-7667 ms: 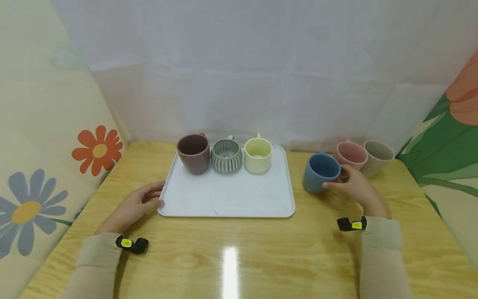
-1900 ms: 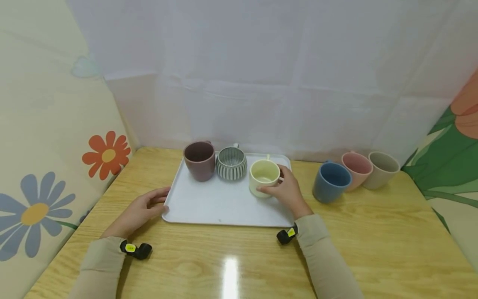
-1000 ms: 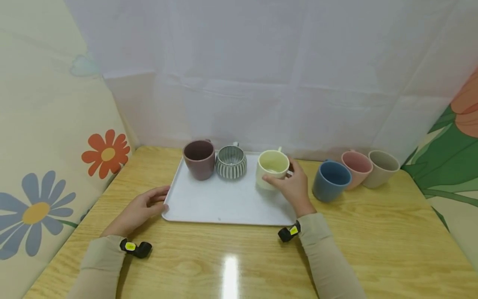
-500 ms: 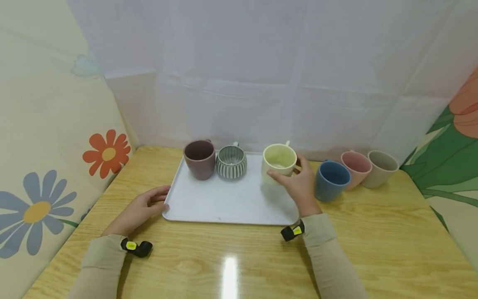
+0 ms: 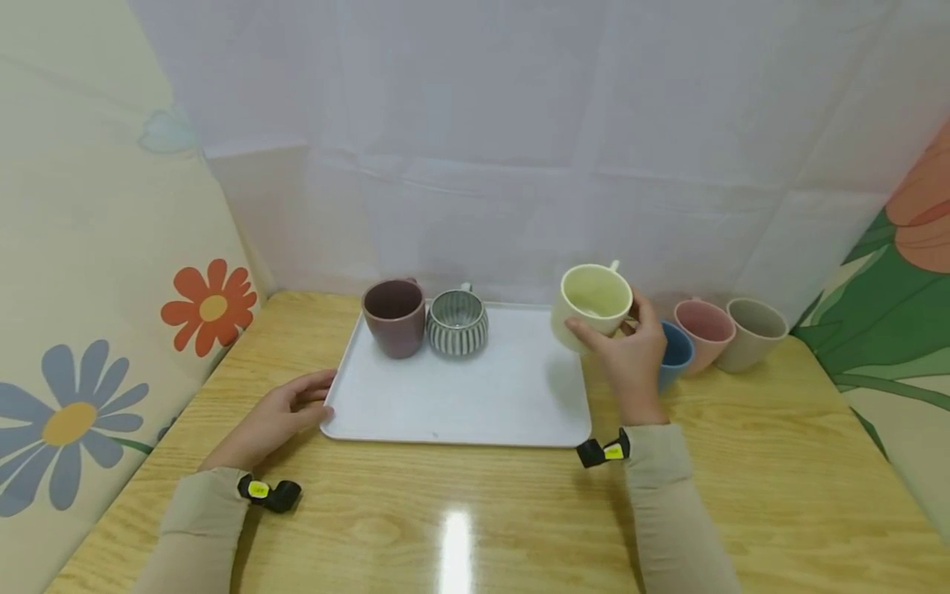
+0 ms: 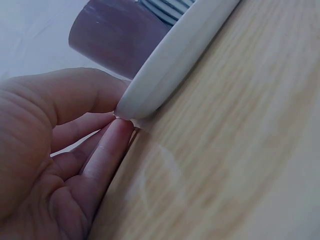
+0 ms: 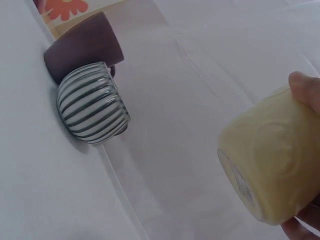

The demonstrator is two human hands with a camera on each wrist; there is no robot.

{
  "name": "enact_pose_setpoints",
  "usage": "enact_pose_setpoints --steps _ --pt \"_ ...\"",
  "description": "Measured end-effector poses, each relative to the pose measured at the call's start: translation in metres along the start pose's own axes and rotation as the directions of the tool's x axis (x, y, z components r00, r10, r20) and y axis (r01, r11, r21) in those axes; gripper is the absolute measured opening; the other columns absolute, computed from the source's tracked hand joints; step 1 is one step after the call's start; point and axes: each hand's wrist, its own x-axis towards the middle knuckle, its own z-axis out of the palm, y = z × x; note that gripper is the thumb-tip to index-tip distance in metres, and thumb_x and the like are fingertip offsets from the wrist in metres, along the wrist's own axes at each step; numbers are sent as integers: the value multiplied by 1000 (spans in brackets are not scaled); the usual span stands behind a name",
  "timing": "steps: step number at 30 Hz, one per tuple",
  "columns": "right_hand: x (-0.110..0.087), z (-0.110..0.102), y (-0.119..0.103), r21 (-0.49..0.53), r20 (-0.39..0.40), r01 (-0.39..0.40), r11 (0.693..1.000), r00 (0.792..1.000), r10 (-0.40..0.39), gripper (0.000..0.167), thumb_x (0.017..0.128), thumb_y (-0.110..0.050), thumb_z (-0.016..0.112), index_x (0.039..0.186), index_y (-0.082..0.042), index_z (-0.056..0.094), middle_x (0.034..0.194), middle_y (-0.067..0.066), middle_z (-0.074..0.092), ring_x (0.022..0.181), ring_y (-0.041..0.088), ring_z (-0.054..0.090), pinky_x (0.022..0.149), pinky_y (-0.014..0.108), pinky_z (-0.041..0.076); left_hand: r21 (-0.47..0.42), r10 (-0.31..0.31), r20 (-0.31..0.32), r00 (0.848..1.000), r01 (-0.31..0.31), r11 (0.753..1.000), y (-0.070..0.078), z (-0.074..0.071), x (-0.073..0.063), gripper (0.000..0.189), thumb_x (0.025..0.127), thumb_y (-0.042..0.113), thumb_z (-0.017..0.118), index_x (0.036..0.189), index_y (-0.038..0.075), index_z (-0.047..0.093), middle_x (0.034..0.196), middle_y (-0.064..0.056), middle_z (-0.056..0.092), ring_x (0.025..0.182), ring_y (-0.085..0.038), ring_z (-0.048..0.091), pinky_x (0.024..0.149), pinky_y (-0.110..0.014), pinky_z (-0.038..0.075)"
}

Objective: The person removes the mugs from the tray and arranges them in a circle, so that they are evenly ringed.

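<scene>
My right hand point(image 5: 631, 355) grips a pale yellow mug point(image 5: 571, 326) by its side, thumb in front and fingers round the far side. The mug is lifted above the right edge of the white tray point(image 5: 460, 404), its handle pointing to the back. Seen from the right wrist, the mug's underside faces the tray. My left hand point(image 5: 278, 417) rests against the tray's left edge, fingers loosely bent, with the thumb at the front corner in the left wrist view. On the tray stand a maroon mug point(image 5: 397, 330) and a grey-and-white striped cup point(image 5: 458, 330).
Right of the tray, a blue mug point(image 5: 675, 355), partly hidden by my right hand, stands beside a pink mug point(image 5: 705, 330) and a beige mug point(image 5: 753, 334). A white cloth point(image 5: 475, 165) hangs behind the wooden table point(image 5: 371, 511).
The blue mug was released on the table earlier. My right hand then took hold of the yellow mug, raised it and moved it rightward. My left hand stays at the tray edge.
</scene>
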Motion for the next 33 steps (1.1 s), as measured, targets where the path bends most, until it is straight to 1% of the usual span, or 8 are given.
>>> enact_pose_setpoints --steps 7,12,17,20,24,26,30,33 --pt "4 -15 -6 -11 -60 -23 1000 998 22 81 69 -19 96 138 -2 57 125 12 62 115 20 56 95 38 47 -8 5 1 1000 -5 1000 -1 0 -1 67 100 26 67 155 3 38 152 -21 45 132 -38 49 89 -11 43" --pt "8 -25 -10 5 -88 -77 997 993 77 85 68 -18 96 140 -2 55 129 12 60 120 20 55 101 38 46 -1 10 -1 1000 -10 1000 -2 0 0 67 99 27 67 155 4 38 152 -20 46 131 -37 50 89 -11 43" --pt "13 -34 -13 37 -128 -130 991 983 133 89 68 -20 96 144 -5 53 135 10 59 123 19 54 105 33 45 -3 17 -5 1000 -17 1000 -3 0 0 66 100 26 67 155 3 39 151 -20 47 131 -37 51 89 -11 43" --pt "15 -39 -13 69 -138 -136 988 980 144 85 70 -21 96 143 -8 55 134 9 60 119 17 57 100 28 48 1 17 -9 1000 -17 1000 -2 0 -1 65 99 25 67 154 3 39 151 -20 47 130 -37 51 89 -11 43" --pt "16 -47 -12 82 -173 -104 991 978 117 77 71 -19 94 139 -9 59 123 7 61 105 14 62 89 22 52 -16 21 -5 1000 -21 1000 -2 2 -1 65 99 24 68 154 2 40 150 -21 48 130 -37 52 89 -12 44" --pt "18 -51 -11 67 -188 -80 995 978 92 75 71 -20 94 138 -10 61 120 5 61 103 13 63 87 20 52 -22 21 -2 1000 -21 1000 -3 3 -1 65 99 24 68 154 3 40 150 -21 48 130 -37 51 90 -12 44" --pt "24 -60 -10 59 -166 -124 991 977 132 81 71 -22 95 142 -14 58 125 3 60 110 15 59 94 24 50 -20 15 -5 1000 -15 1000 -5 3 -1 65 99 25 67 155 4 39 151 -20 47 130 -36 51 90 -12 43" --pt "29 -71 -10 51 -126 -207 977 969 212 85 72 -26 94 146 -20 53 133 2 57 119 18 56 100 28 48 -16 27 -9 1000 -27 1000 -5 1 0 65 99 25 68 155 4 39 151 -19 48 130 -35 51 90 -12 43"
